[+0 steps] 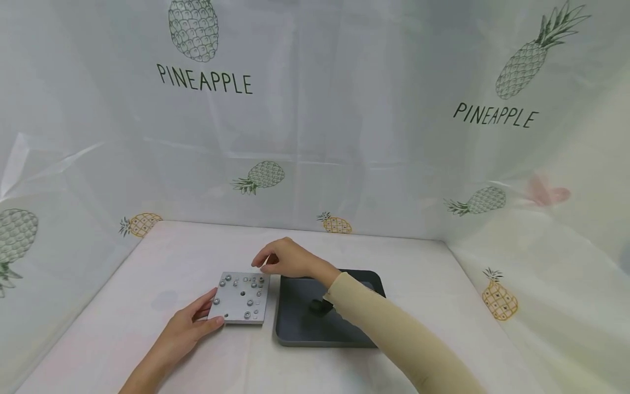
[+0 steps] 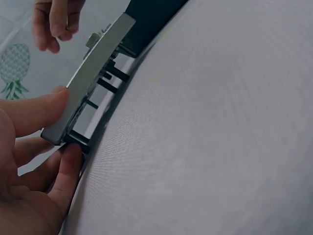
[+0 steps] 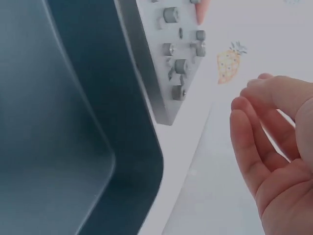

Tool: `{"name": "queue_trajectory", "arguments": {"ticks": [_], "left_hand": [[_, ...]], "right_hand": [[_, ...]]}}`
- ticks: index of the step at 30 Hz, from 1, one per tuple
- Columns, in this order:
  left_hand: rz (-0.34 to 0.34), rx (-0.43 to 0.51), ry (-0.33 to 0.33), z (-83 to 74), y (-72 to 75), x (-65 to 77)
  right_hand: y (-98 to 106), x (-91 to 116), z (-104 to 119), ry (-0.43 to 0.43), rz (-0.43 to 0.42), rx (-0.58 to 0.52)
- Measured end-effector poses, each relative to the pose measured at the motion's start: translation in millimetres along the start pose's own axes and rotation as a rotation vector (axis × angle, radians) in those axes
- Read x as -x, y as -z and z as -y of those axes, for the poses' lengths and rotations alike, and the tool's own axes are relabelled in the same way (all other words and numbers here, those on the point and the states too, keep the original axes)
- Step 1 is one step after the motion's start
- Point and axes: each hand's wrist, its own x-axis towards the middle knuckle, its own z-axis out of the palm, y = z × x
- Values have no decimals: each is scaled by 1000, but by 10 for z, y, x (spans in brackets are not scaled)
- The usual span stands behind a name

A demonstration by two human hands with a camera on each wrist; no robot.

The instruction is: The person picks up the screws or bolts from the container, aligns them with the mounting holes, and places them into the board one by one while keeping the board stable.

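A square silver metal plate (image 1: 235,300) carries several socket-head screws on its top. In the left wrist view, screw shanks (image 2: 108,84) stick out below the plate (image 2: 98,68). My left hand (image 1: 186,330) pinches the plate's near left corner, thumb (image 2: 41,110) on the edge and fingers underneath. Over the plate's far right corner hovers my right hand (image 1: 287,258), apart from it. Its fingers (image 3: 252,161) are loosely bent with the thumb close to them, and nothing shows between them in the right wrist view.
A dark tray (image 1: 295,343) lies right of the plate, partly under my right forearm. Inside it sits a small black object (image 1: 320,307), half hidden by the sleeve (image 1: 394,323). White sheeting (image 1: 334,109) printed with pineapples hangs behind the white table (image 1: 197,246).
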Motion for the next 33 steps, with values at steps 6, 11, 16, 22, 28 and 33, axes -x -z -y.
{"name": "queue_trajectory", "arguments": {"ticks": [6,11,16,22,28,33], "left_hand": [[14,29,-5,10,-37,11],[25,41,-15,-57,-99,9],[19,33,-21,-93,-83,8],[21,31,-5,-67,-79,-4],[22,38,2,-60,-115,-15],[18,42,-12,-77,-119,-15]], "right_hand": [[-250,-105,-23,-28,58,32],[-374,-153,-26,-63,63,50],[-381,-200,-5,-81,56,53],[-417,-249,-21,-83,78,63],[-409,-216,-7,-79,90,91],[-256,-52,42,-52,56,86]]}}
